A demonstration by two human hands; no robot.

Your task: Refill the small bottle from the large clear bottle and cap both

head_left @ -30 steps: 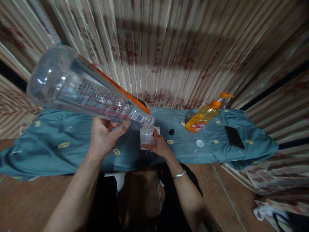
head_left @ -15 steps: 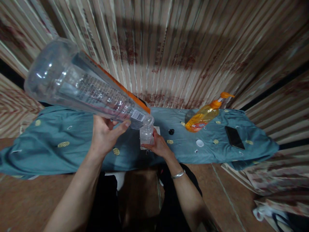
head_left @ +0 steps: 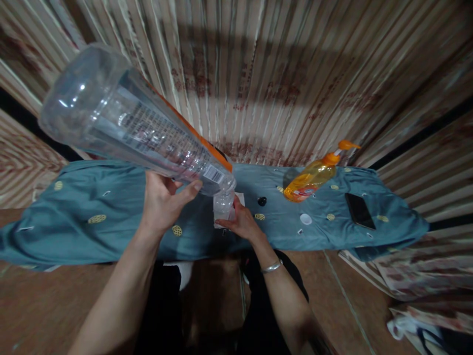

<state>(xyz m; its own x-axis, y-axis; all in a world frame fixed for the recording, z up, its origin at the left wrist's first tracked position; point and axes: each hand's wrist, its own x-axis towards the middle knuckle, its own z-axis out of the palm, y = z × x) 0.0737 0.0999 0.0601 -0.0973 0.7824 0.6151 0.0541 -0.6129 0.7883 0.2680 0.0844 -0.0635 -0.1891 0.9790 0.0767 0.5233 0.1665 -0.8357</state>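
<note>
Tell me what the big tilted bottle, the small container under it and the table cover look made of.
Big bottle: clear glossy plastic, see-through with highlights and a printed label. Small container: likely clear plastic too, though blurred. Table cover: matte teal fabric, wrinkled and draped.

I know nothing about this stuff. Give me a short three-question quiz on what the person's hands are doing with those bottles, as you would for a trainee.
1. True or false: the large clear bottle is tilted, neck down, over the small clear bottle.
2. Which hand steadies the small clear bottle on the blue cloth? A) left hand B) right hand
3. Fill in: the orange pump bottle stands between the black cap and the black ____.

Key: 1 true; 2 B; 3 phone.
</note>
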